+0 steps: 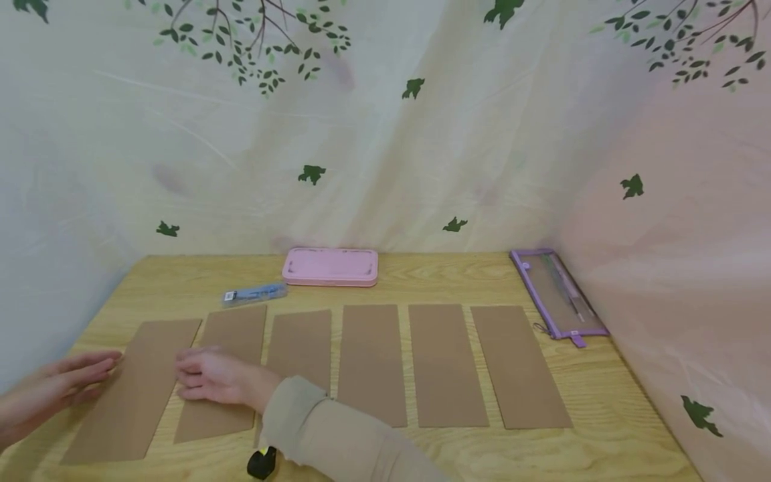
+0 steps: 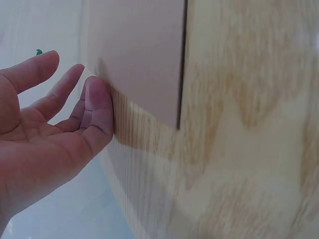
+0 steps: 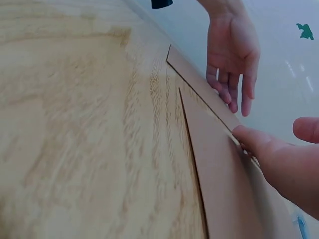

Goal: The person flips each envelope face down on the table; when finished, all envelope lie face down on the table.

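Several brown cardboard rectangles lie in a row on the wooden table. My left hand [image 1: 69,381] is by the left edge of the leftmost cardboard piece [image 1: 129,395], its fingers loosely bent, as the left wrist view also shows. Over the second cardboard piece [image 1: 223,418], my right hand [image 1: 219,376] has its fingertips at the leftmost piece's right edge. In the right wrist view, a fingertip of the right hand [image 3: 279,154] meets the narrow gap between these two pieces. Neither hand visibly grips anything. The right forearm partly covers the third cardboard piece [image 1: 301,341].
A pink case [image 1: 330,266] stands at the table's back edge, beside a blue item in clear packaging [image 1: 254,294]. A purple-edged zip pouch [image 1: 560,294] with pens lies at the back right. Near the front is a black object [image 1: 262,463] with some yellow.
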